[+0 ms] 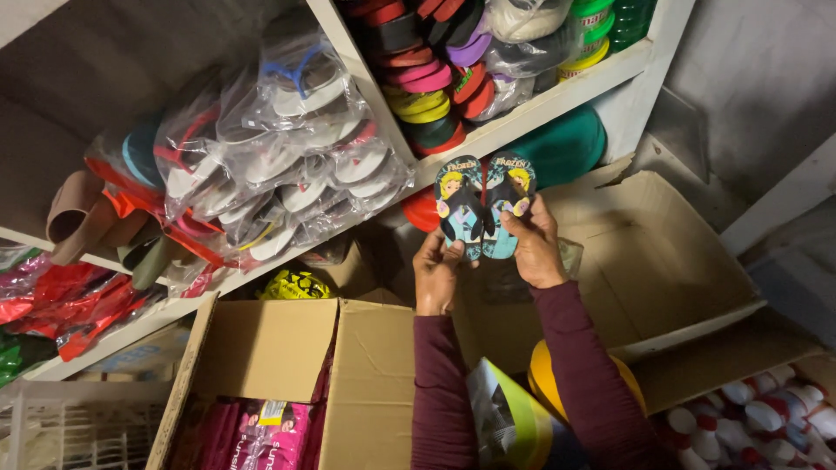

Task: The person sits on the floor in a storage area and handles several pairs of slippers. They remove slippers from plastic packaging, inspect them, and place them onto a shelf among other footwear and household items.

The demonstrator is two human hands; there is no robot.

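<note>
I hold a pair of small light-blue flip-flops [484, 204] with black straps and cartoon prints, soles side by side, up in front of the white shelf [557, 96]. My left hand [435, 274] grips the lower edge of the left sandal. My right hand [533, 244] grips the right sandal from the side, thumb over its strap. Both arms wear maroon sleeves.
Bagged sandals [287, 157] and stacked coloured soles [431, 78] fill the shelf. Below me are an open cardboard box [270, 348] with pink packets, a large empty box [662, 252], a yellow round object [544, 374], a wire basket [61, 426] and red-and-white items [766, 418].
</note>
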